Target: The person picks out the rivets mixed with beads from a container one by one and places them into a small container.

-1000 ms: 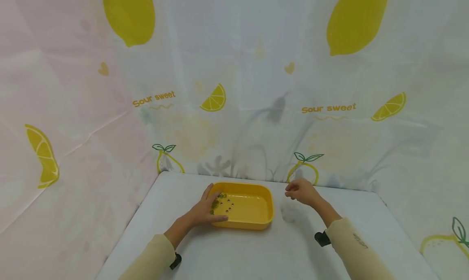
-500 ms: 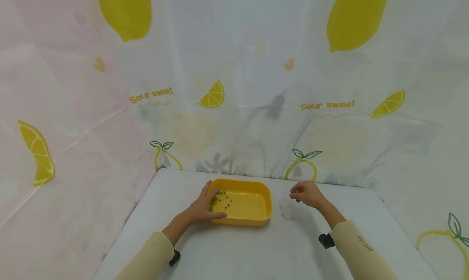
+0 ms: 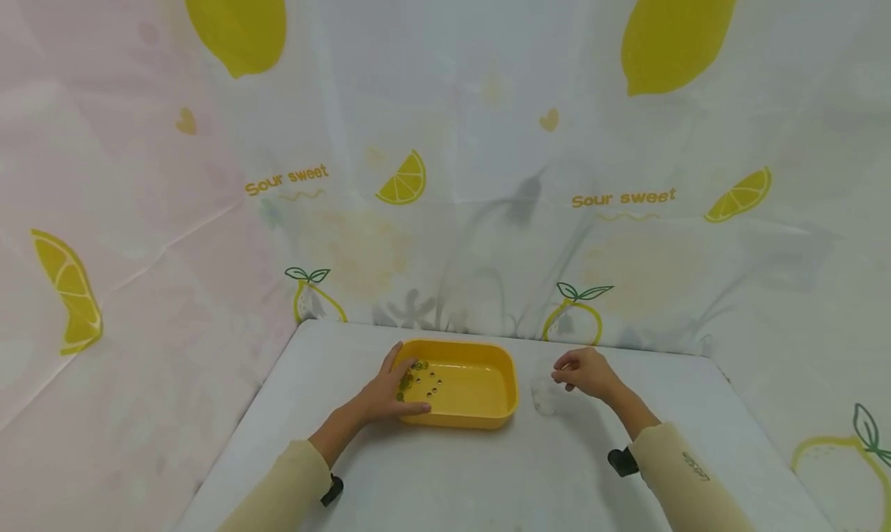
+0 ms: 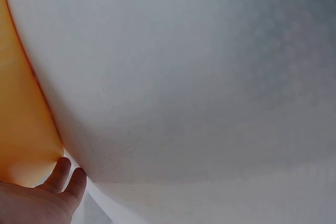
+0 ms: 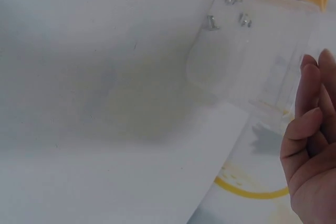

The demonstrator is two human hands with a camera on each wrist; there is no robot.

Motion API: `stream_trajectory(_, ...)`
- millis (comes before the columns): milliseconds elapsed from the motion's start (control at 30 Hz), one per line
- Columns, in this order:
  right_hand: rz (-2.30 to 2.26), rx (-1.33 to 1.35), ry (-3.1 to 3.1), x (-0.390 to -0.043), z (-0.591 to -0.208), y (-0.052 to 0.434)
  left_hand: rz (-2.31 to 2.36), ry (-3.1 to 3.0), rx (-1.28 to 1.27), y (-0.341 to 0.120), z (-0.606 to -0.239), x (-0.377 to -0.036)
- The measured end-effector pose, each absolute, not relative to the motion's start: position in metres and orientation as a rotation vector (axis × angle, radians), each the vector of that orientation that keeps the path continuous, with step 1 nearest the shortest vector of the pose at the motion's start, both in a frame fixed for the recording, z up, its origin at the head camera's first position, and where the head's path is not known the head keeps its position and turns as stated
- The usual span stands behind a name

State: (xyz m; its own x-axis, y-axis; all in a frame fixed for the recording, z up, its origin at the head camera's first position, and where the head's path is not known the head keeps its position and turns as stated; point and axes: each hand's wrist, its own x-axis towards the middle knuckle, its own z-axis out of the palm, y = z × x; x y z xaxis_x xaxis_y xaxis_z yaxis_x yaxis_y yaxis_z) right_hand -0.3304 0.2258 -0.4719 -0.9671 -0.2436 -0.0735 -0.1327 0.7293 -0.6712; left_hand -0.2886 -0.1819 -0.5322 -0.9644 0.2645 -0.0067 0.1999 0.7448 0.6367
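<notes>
My left hand [image 3: 381, 397] spreads over the left end of a shallow yellow basin [image 3: 480, 421], with the thumb along the near rim and fingers at the far side. In the left wrist view, two fingertips [image 4: 64, 162] come right up to the basin's outer wall. Several small greenish beads [image 3: 406, 383] and small shiny pieces [image 3: 435, 390] lie inside. At the mouth of a clear plastic cup [image 5: 252, 59] is my right hand [image 3: 590, 371], fingers bent and drawn together; I cannot tell whether they pinch anything. Small metal pieces [image 5: 244, 20] show at the cup's bottom.
The white table [image 3: 459, 478] meets a printed lemon curtain [image 3: 480, 269] at its back edge. The cup stands close to the right of the basin. Black straps [image 3: 622, 461] are on both wrists.
My right hand has shifted a little to the right and lower, over the cup's far side. My left hand keeps its place on the basin. The head view has tilted slightly.
</notes>
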Motion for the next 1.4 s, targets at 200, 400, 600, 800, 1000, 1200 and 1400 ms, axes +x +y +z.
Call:
stream_trajectory(200,-1.090,-0.280,2.765,-0.331,-0.477,0.226,1.036,2.841,0.377,-0.182,-0.531,-0.288)
stream_trajectory(400,-1.099,-0.313,2.771,-0.333,-0.482,0.226,1.035,2.844,0.375,-0.182,-0.531,-0.288)
stream_trajectory(600,-1.134,-0.284,2.758,-0.331,-0.485,0.227,1.034,2.845,0.364,-0.181,-0.531,-0.287)
stream_trajectory(800,-1.195,-0.250,2.734,-0.328,-0.484,0.227,1.032,2.850,0.376,-0.180,-0.530,-0.286)
stream_trajectory(1000,-1.190,-0.265,2.740,-0.328,-0.486,0.226,1.045,2.852,0.385,-0.181,-0.529,-0.287)
stream_trajectory(1200,-1.155,-0.317,2.767,-0.328,-0.487,0.225,1.049,2.845,0.382,-0.181,-0.531,-0.285)
stream_trajectory(1400,-1.154,-0.347,2.783,-0.329,-0.488,0.224,1.070,2.842,0.394,-0.181,-0.531,-0.284)
